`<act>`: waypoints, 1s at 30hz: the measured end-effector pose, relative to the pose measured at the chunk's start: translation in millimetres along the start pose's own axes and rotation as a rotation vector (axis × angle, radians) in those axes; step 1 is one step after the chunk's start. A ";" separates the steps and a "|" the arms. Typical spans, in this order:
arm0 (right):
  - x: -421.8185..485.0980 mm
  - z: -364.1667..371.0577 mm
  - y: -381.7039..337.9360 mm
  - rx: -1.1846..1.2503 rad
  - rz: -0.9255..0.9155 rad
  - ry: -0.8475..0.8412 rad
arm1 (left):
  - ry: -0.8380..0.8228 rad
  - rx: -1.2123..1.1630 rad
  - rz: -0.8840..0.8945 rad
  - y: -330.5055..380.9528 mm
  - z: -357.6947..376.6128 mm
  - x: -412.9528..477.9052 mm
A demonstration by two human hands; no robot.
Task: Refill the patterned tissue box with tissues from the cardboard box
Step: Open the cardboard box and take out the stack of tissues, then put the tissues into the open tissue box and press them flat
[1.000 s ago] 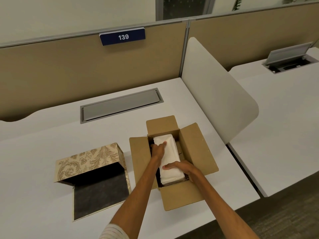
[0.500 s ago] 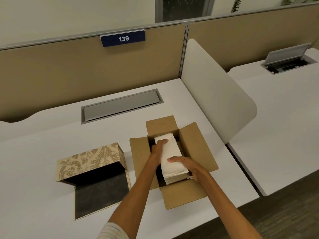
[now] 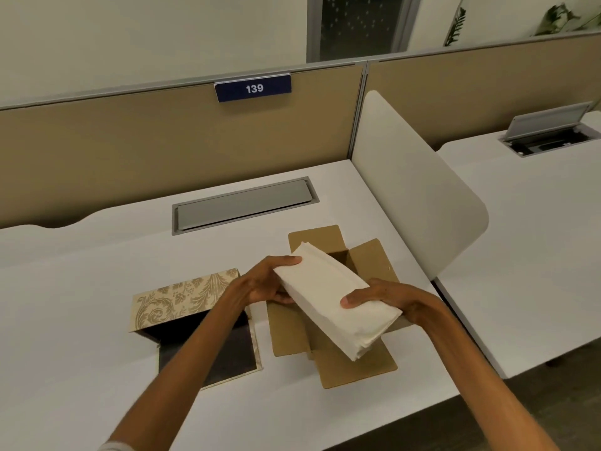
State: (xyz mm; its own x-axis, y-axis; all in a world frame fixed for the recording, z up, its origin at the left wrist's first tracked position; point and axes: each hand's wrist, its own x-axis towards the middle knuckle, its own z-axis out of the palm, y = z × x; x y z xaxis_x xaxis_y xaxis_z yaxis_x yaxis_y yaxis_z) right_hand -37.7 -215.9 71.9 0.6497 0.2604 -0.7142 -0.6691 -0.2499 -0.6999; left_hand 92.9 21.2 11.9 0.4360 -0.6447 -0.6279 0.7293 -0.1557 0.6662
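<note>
We hold the thick white stack of folded tissues (image 3: 335, 299) with both hands, above the open brown cardboard box (image 3: 338, 320) that stands on the white desk (image 3: 97, 255). Our left hand (image 3: 266, 281) grips the far left end of the stack, thumb on top, and our right hand (image 3: 387, 299) grips the near right side, also with the thumb on top. The stack is tilted, its near end lower. The beige patterned tissue box (image 3: 185, 296) lies open to the left of the cardboard box, its dark inside visible.
</note>
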 end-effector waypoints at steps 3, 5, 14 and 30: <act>2.0 17.3 -25.0 -0.090 -0.030 -0.081 | 0.055 0.067 0.042 4.5 -24.2 -41.3; 6.3 35.0 -45.4 -0.162 -0.032 -0.152 | 0.040 0.027 0.054 -1.3 -40.6 -69.6; 50.2 129.3 -112.9 -0.486 0.002 -0.332 | 0.280 -0.199 0.245 -69.2 -113.1 -174.7; 157.8 230.4 -49.0 -0.001 -0.102 0.220 | 0.660 -0.273 0.172 -161.9 -179.4 -207.6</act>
State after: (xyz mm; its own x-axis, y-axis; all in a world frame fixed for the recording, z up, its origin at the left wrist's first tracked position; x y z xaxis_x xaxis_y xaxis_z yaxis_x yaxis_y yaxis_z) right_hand 14.5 52.3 -3.7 0.7767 0.0745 -0.6254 -0.5961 -0.2336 -0.7682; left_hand -21.1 314.5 -37.8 0.7202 -0.0451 -0.6923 0.6897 0.1543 0.7075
